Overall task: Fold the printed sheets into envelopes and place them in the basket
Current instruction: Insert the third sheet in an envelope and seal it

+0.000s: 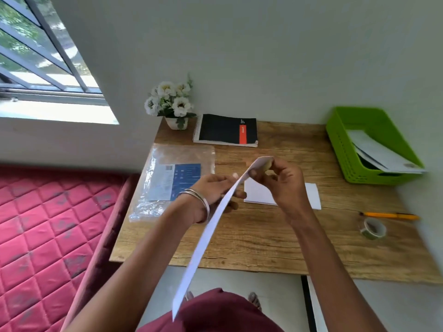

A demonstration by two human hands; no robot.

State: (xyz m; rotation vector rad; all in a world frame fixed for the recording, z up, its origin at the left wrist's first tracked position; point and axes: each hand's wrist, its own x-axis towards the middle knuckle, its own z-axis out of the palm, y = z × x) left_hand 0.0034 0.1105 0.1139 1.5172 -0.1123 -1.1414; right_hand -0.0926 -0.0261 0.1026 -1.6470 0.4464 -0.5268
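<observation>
A long white sheet (pixel 203 248) hangs edge-on above the wooden desk, running from my hands down toward my lap. My right hand (pixel 280 180) pinches its top end, which curls over my fingers. My left hand (pixel 215 192) grips the sheet lower down from the left side, with bangles on the wrist. Behind my right hand, a folded white paper (pixel 311 195) lies flat on the desk. The green basket (pixel 340 149) stands at the desk's back right corner with white folded papers (pixel 381 154) inside it.
A clear plastic packet (pixel 172 178) with a blue label lies at the left of the desk (pixel 263 248). A black spiral notebook (pixel 227 130) and a pot of white flowers (pixel 172 101) sit at the back. A yellow pen (pixel 390 215) and a tape roll (pixel 372 228) lie at right. A red mattress (pixel 48 231) is left.
</observation>
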